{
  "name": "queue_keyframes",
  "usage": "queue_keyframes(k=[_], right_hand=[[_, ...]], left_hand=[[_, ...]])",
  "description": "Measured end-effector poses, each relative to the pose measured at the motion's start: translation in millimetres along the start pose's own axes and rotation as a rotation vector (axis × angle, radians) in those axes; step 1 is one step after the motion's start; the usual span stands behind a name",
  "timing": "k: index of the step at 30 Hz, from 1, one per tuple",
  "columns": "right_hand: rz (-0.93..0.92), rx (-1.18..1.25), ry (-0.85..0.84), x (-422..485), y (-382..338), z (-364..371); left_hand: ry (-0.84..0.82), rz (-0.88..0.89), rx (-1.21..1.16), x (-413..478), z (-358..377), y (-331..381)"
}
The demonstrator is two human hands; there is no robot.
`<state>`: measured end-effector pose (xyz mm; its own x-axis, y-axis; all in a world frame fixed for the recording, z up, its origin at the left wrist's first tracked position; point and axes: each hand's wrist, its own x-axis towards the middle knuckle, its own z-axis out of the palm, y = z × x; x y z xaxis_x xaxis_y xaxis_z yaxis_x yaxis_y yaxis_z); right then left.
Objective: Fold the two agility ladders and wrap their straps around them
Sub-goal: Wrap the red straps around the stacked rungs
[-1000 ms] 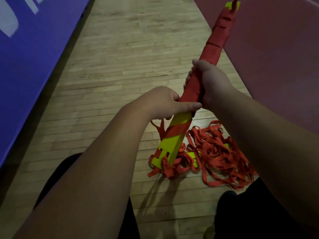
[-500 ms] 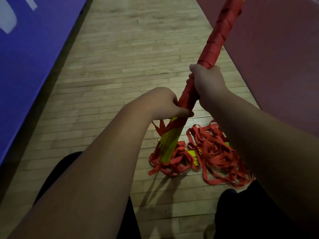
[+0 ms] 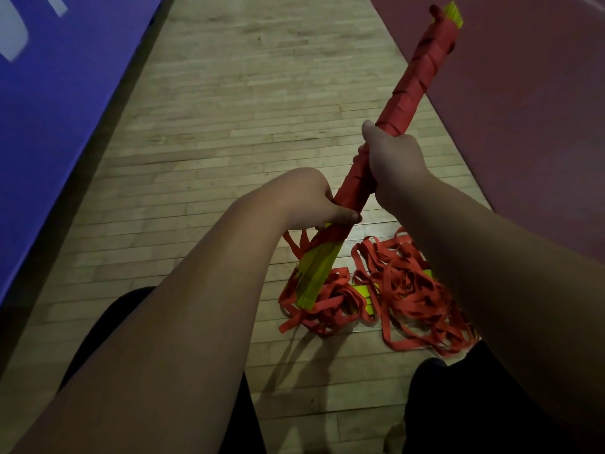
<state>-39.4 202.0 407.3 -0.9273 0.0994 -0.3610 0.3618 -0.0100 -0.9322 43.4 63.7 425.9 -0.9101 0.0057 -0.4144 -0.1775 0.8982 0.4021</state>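
Observation:
A folded agility ladder (image 3: 415,78), a stack of yellow rungs wound in red strap, slants from low centre up to the top right. My right hand (image 3: 391,158) grips its wrapped middle. My left hand (image 3: 307,199) grips it lower down, just above the bare yellow rung ends (image 3: 316,273), whose lower tip sits among loose strap on the floor. To the right of that tip lies a tangled heap of red strap (image 3: 412,290) with a yellow rung (image 3: 365,293) showing through it. Which ladder the loose strap belongs to is unclear.
The floor is pale wooden boards (image 3: 235,126). A blue padded wall (image 3: 49,109) runs along the left side. A dark red mat (image 3: 523,93) covers the right. My dark-clothed legs (image 3: 474,404) frame the bottom of the view.
The bundle has been turned about its length, so the yellow rungs now show edge-on. Its top end has swung back into view at the upper right. Both hands kept their grip.

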Motion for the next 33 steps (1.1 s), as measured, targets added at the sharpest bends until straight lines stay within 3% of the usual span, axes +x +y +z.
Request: queue_keyframes(k=[5,11,15,18,22,25,28,33], right_hand=[[0.032,0.045,-0.053,-2.9,-7.2,2.0],[-0.091,-0.049,-0.062,-3.2,-4.6,3.7],[-0.142,-0.033,-0.118,-9.9,-10.9,-4.2],[-0.117,0.143,-0.201,-21.9,-21.0,-10.4],[0.011,0.589,-0.439,-29.3,-33.4,-17.2],[0.044,0.675,-0.527,-29.5,-37.3,-20.7],[0.078,0.607,-0.53,-28.9,-35.6,-18.9],[-0.001,0.307,-0.343,-26.5,-21.9,-9.8]], left_hand=[[0.011,0.012,0.02,1.3,-1.7,-3.6],[0.058,0.05,0.06,-2.9,6.9,1.8],[0.038,0.152,-0.098,-9.1,3.6,6.1],[-0.011,0.203,-0.26,-12.5,-2.7,7.0],[-0.117,0.256,-0.497,-15.1,-8.9,3.8],[-0.151,0.295,-0.58,-16.8,-8.4,5.4],[-0.17,0.269,-0.491,-13.9,-8.9,4.8],[-0.074,0.172,-0.032,-7.8,-5.7,0.3]])
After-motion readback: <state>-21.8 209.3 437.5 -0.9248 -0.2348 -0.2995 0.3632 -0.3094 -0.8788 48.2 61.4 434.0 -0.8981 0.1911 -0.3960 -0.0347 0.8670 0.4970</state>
